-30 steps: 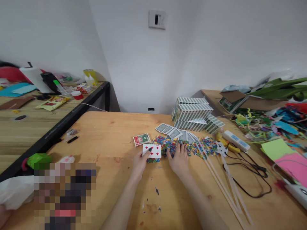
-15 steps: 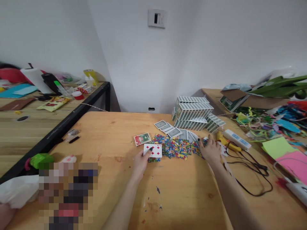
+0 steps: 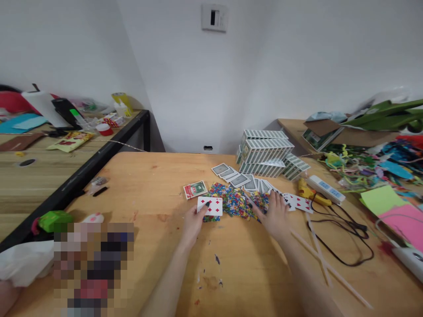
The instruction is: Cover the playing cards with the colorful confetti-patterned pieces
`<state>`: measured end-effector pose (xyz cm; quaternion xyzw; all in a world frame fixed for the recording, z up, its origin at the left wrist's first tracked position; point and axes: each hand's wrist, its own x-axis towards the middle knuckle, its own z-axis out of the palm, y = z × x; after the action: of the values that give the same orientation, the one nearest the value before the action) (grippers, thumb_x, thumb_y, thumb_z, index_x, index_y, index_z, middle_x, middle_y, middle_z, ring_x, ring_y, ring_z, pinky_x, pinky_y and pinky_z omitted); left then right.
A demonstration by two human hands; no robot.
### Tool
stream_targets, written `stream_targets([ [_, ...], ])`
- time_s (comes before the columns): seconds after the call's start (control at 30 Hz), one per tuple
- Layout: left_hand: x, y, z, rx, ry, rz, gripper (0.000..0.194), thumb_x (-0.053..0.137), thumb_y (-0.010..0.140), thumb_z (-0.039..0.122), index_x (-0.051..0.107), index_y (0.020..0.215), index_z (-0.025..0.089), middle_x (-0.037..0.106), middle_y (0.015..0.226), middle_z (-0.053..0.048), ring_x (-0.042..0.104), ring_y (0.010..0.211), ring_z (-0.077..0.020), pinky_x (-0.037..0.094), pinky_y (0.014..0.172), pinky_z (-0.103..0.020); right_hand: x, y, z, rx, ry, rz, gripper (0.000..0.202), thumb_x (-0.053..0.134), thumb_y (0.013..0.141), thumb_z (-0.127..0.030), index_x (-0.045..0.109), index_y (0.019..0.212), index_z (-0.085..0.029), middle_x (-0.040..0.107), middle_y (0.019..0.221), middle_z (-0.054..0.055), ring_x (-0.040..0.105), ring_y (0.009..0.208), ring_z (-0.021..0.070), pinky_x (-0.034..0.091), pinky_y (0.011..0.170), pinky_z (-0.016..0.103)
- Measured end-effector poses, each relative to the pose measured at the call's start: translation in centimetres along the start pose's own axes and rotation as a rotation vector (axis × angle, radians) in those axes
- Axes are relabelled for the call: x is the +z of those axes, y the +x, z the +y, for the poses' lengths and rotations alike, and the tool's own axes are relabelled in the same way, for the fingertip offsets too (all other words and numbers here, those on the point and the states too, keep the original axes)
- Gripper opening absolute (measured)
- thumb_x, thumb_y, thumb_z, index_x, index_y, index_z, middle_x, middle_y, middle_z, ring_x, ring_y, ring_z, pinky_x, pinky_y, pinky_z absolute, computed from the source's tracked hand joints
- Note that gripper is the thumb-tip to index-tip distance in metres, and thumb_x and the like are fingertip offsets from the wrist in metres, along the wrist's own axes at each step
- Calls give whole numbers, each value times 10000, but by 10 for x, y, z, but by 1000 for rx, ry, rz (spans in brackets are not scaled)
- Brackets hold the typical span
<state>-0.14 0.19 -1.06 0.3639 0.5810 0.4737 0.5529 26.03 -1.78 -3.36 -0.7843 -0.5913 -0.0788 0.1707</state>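
Note:
My left hand [image 3: 194,220] holds a red diamonds playing card [image 3: 213,206], face up, with the thumb on top. Under and beyond that card lies a spread of small multicoloured pieces [image 3: 233,200]. My right hand [image 3: 274,215] rests at the right end of the spread, fingers apart, palm down. Past the fingers are face-up cards [image 3: 302,203], one with red hearts. Several face-down cards [image 3: 239,180] fan out behind the pieces. A card box [image 3: 195,190] lies to the left of them.
Stacked card boxes [image 3: 267,152] stand at the back. A yellow glue gun [image 3: 312,193], a power strip [image 3: 326,189] and black cable lie right. Pale sticks [image 3: 330,266] cross nearby. Green toy [image 3: 55,221] at left; a blurred patch and part of another person's arm at lower left.
My right hand has moved left from the face-up cards onto the pieces, and its fingers have spread. More face-up cards and the sticks now show. My left hand still holds its card.

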Motion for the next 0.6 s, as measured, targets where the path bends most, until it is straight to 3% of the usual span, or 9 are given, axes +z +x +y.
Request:
stream_targets([
  [0.07, 0, 1, 0, -3, -4, 3, 280, 654, 618, 351, 685, 788, 131, 699, 760, -72, 620, 692, -187, 430, 556, -225, -12, -19, 18, -49, -60, -107, 920, 368, 703, -651, 131, 1351, -42, 304, 1345, 228, 243, 1237, 371, 200, 953, 535],
  [0.13, -1, 1, 0, -1, -5, -6, 290, 645, 629, 351, 684, 814, 131, 696, 731, -68, 617, 686, -185, 427, 557, -226, -22, -41, 36, -60, -128, -156, 973, 425, 649, -665, 162, 1337, -29, 338, 1318, 244, 292, 1202, 395, 219, 928, 558],
  [0.2, -1, 2, -1, 4, -7, -23, 301, 638, 639, 358, 682, 831, 130, 691, 688, -62, 614, 679, -186, 425, 560, -228, -29, -61, 51, -33, -173, -168, 821, 444, 676, -606, 294, 1287, -79, 429, 1254, 211, 370, 1143, 385, 299, 876, 535],
  [0.3, -2, 3, -3, 5, -6, -26, 296, 641, 636, 360, 684, 823, 134, 684, 649, -51, 608, 653, -177, 419, 557, -225, -33, -79, 63, 43, -224, -147, 410, 369, 787, -471, 504, 1071, -209, 545, 1112, 132, 473, 1026, 345, 404, 722, 458],
  [0.4, -2, 4, -5, 3, -3, -13, 286, 645, 632, 351, 683, 819, 137, 681, 649, -46, 601, 640, -168, 413, 553, -219, -30, -79, 69, 16, -259, -101, 301, 371, 819, -392, 536, 952, -178, 592, 940, 134, 524, 934, 314, 405, 716, 408],
  [0.5, -2, 5, -6, 1, -4, -14, 282, 645, 630, 348, 682, 810, 134, 674, 640, -42, 596, 640, -167, 410, 552, -219, -24, -69, 78, -16, -282, -150, 247, 339, 846, -309, 534, 884, -161, 599, 857, 128, 562, 850, 281, 401, 708, 388],
  [0.6, -2, 6, -6, 1, -10, -16, 259, 636, 634, 333, 681, 795, 135, 658, 599, -28, 594, 641, -164, 414, 566, -220, -21, -55, 92, 45, -285, -213, 273, 292, 861, -266, 536, 882, -145, 590, 865, 135, 578, 791, 274, 408, 630, 362],
])
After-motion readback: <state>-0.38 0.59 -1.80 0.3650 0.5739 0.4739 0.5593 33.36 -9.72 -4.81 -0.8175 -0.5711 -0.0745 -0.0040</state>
